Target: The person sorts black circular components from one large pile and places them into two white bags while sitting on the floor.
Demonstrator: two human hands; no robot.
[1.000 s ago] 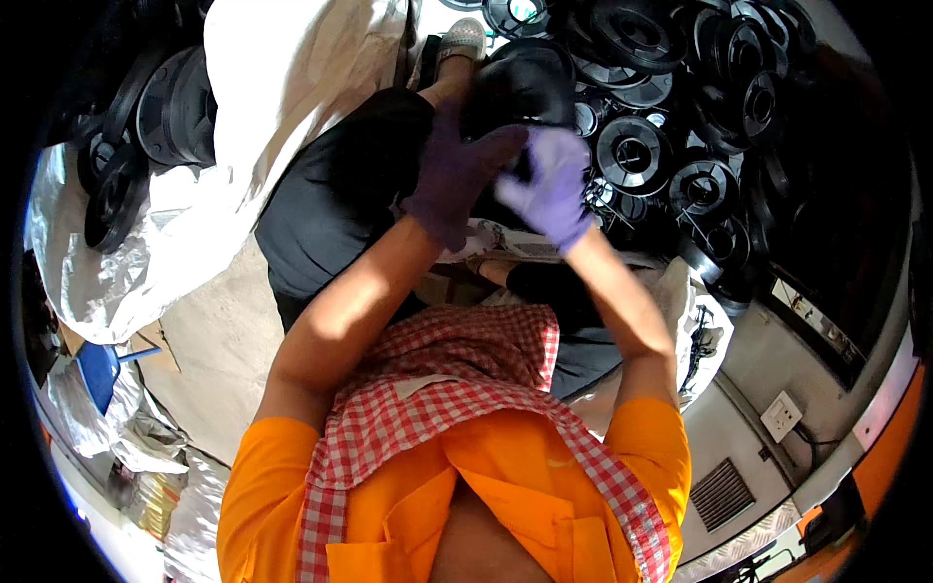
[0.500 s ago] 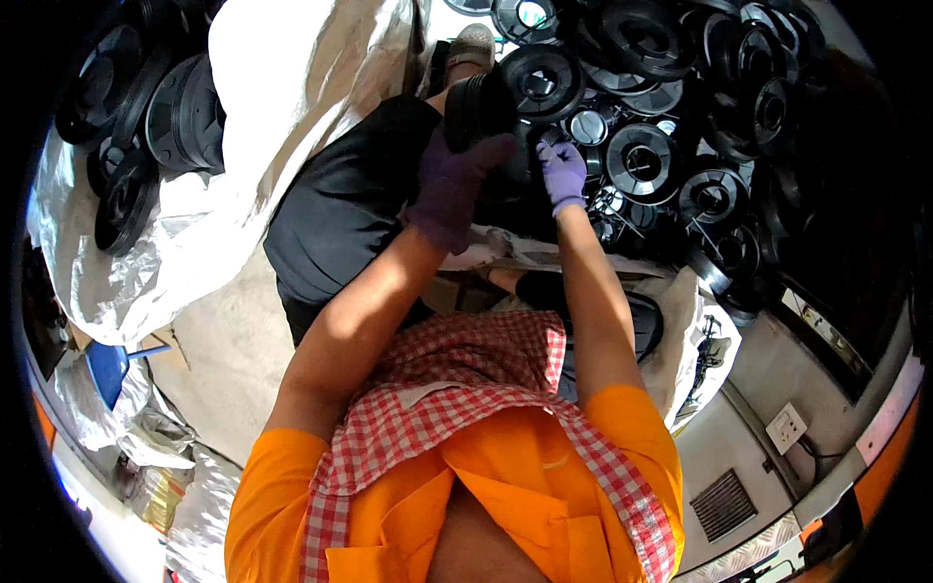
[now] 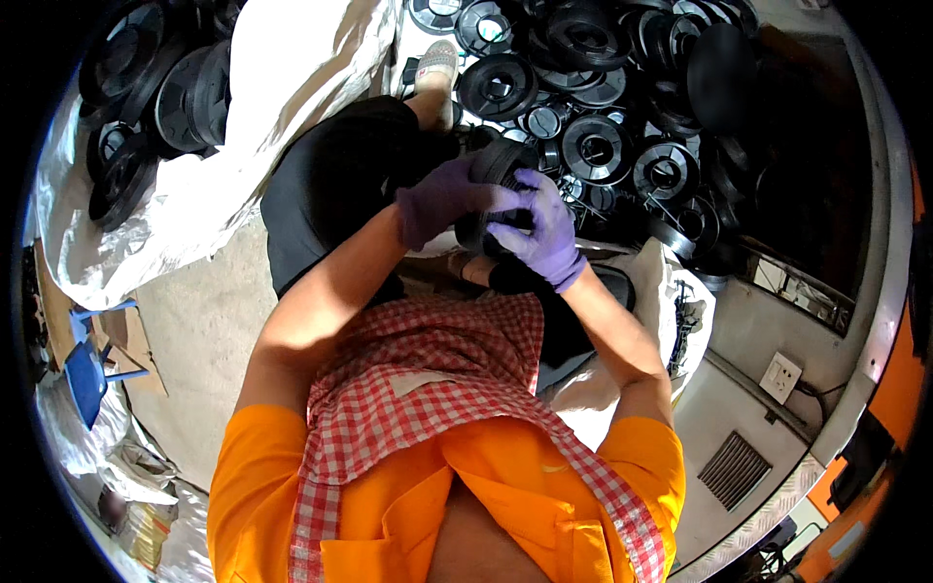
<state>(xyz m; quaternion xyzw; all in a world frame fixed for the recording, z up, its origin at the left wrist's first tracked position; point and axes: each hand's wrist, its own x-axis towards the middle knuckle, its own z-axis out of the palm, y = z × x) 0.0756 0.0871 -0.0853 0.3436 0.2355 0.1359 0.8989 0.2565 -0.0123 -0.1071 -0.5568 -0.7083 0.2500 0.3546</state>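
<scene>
Both hands wear purple gloves and meet in front of my lap around black plastic spools (image 3: 502, 160) with ridged edges, held together like a small stack. My left hand (image 3: 452, 201) grips them from the left side, its thumb stretched along the near face. From the right, my right hand (image 3: 546, 233) closes its fingers and thumb over the edge. How many spools are in the stack I cannot tell; the gloves and dark shadow hide part of it.
A heap of black spools (image 3: 596, 150) lies just beyond my hands, on and around a white sack (image 3: 671, 282). More spools (image 3: 185, 97) fill another white sack (image 3: 292, 68) at far left. A blue stool (image 3: 86, 384) and a wall socket (image 3: 779, 377) are also in view.
My right hand has left the heap, moved left and toward me, and closed on the spools in my left hand. My left hand has turned and come slightly nearer.
</scene>
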